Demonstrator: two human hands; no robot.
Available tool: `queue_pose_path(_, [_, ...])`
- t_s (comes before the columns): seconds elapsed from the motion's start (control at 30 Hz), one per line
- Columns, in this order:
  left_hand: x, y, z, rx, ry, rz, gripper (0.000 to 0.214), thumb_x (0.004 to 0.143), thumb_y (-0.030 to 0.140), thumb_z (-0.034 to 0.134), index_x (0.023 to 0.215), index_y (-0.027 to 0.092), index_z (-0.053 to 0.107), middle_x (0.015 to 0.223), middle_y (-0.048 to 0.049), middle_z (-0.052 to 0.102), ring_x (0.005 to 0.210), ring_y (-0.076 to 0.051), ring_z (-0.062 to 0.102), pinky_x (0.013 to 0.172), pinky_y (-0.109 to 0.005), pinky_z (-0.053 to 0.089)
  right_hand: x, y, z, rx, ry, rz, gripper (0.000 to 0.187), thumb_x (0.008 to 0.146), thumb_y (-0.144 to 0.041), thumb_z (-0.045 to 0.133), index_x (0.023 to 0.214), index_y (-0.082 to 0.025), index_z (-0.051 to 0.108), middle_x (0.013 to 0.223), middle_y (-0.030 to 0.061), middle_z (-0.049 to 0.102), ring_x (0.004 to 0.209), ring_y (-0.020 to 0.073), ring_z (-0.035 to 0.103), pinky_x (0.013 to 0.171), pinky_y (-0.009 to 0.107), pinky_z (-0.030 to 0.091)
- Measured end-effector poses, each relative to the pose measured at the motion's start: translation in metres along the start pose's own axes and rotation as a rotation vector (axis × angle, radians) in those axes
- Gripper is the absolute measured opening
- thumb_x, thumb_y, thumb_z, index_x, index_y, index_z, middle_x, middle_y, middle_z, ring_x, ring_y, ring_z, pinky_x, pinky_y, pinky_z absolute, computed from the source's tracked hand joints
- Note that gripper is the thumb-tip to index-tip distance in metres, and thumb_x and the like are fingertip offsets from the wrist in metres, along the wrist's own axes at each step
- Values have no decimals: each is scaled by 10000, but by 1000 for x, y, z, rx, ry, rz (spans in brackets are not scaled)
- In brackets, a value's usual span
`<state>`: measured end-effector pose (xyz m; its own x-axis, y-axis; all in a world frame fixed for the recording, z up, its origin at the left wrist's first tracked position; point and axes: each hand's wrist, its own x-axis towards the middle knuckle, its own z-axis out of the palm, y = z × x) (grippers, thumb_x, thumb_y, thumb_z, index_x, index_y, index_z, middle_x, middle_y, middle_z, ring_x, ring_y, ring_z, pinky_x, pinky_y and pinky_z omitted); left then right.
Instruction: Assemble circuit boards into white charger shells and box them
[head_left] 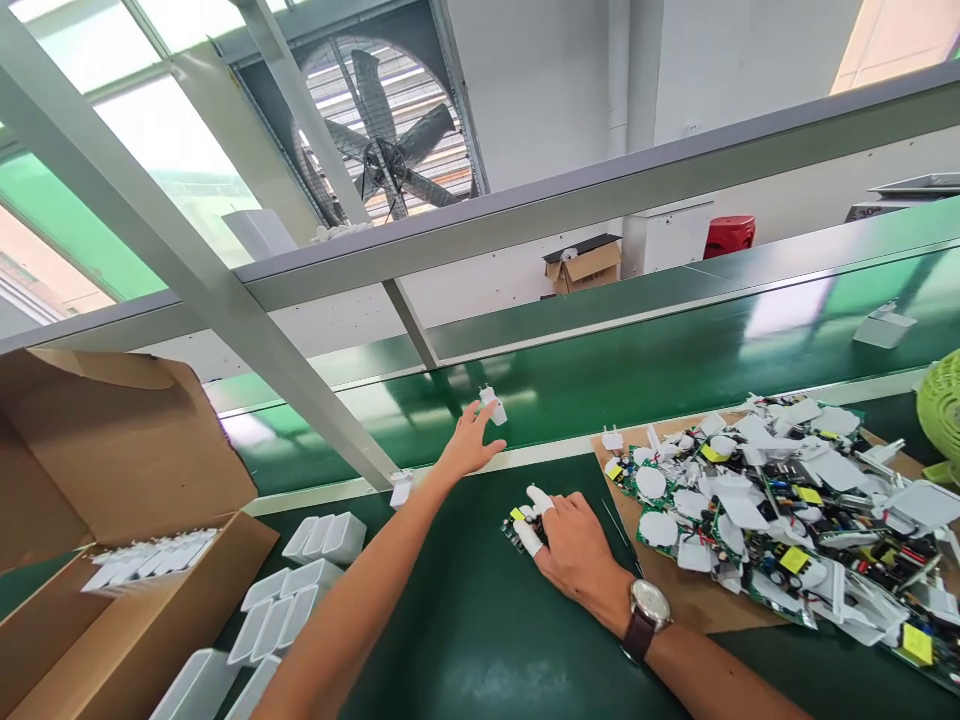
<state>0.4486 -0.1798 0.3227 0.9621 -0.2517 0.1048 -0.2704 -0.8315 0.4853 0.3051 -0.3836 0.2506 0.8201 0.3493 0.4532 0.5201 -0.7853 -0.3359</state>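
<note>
My left hand reaches over the green belt, fingers apart. Just beyond its fingertips is a white plug piece with two prongs; whether they touch is hard to tell. On the dark green worktop, my right hand grips a small circuit board with a yellow part on it. White finger cots cover the thumb and index finger of that hand. Part of the board is hidden under the fingers. A thin dark tool, perhaps tweezers, lies beside the right hand.
Circuit boards with white casing parts are heaped on cardboard at right. White plastic housings stand at left, near an open carton holding white pieces. Another white plug piece sits by the metal post. A green basket is far right.
</note>
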Motion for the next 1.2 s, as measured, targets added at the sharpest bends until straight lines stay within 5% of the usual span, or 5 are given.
queue_pose_path(0.23, [56, -16, 17, -67, 181, -191, 1023, 829, 328, 752, 1645, 167, 155, 1621, -238, 337, 1493, -370, 384, 1218, -502, 331, -8, 3, 5, 101, 26, -251, 460, 827, -226, 642, 1266, -91, 649, 1421, 175, 582, 1334, 349, 446, 1208, 547, 262])
queue_pose_path(0.43, [64, -21, 8, -54, 211, -249, 1089, 776, 192, 736, 1643, 148, 78, 1410, -220, 546, 1152, -285, 644, 1081, -486, 470, -1, 1, 1, 60, -76, -182, 257, 852, -260, 645, 1070, -141, 712, 1149, 141, 661, 1080, 313, 534, 1099, 539, 369])
queue_pose_path(0.87, [-76, -19, -74, 314, -193, -79, 1092, 611, 375, 892, 1580, 263, 403, 1339, -155, 592, 1341, -435, 468, 1145, -588, 365, -8, 2, -5, 56, -165, -98, 203, 901, -261, 663, 1014, -105, 725, 1066, 194, 679, 1024, 335, 584, 899, 471, 518])
queue_pose_path(1.03, [-95, -21, -81, 366, -210, -97, 1060, 640, 333, 865, 1580, 228, 387, 1464, -187, 559, 1416, -451, 422, 1176, -605, 319, -14, 4, -9, 51, -171, -105, 381, 925, -244, 643, 1260, -62, 642, 1117, 199, 677, 1071, 324, 603, 917, 441, 536])
queue_pose_path(1.2, [-129, -23, -145, 295, -46, -76, 878, 856, 527, 677, 1607, 267, 304, 1561, -114, 514, 1448, -344, 454, 1185, -496, 374, -18, 10, -9, 115, -236, -65, 254, 934, -258, 611, 1153, -146, 675, 1088, 156, 673, 1050, 307, 614, 889, 409, 529])
